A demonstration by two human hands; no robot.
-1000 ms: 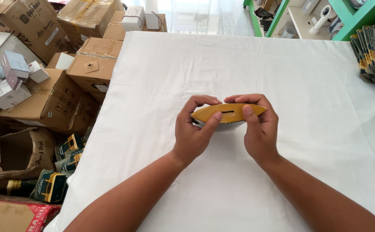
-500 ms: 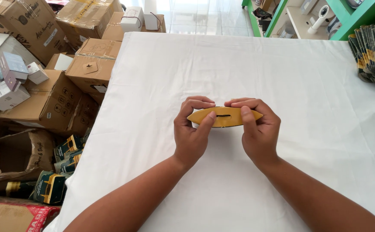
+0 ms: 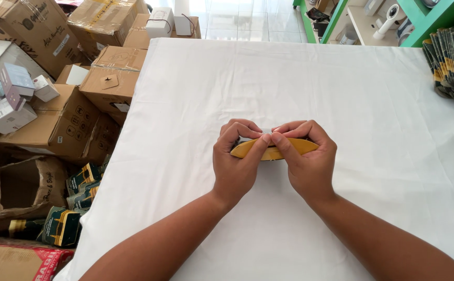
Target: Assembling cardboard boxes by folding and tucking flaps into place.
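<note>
A white cloth (image 3: 341, 93) covers the whole table and takes up most of the view, with soft creases running across it. Off its left edge stands a heap of brown cardboard boxes (image 3: 55, 104), some small white and lilac cartons (image 3: 8, 96) on top of them and a few dark green packets (image 3: 76, 195) lower down by the floor. At the far right edge of the cloth lies a stack of flat dark and yellow packets (image 3: 453, 57), well apart from the hands. Near the middle of the cloth both hands meet over a flat yellow card piece (image 3: 300, 147), bowed upward and resting on the cloth. The left hand (image 3: 235, 169) is curled around its left end, and the right hand (image 3: 307, 166) around its right end. Compared with a second ago, the thumbs have slid inward from the ends and now touch each other over the middle of the piece, and the fingers have closed down over its far edge, so less of the yellow shows. From that I judge the pressing has moved from the ends to the centre, squeezing the piece flatter or shut along its length.
</note>
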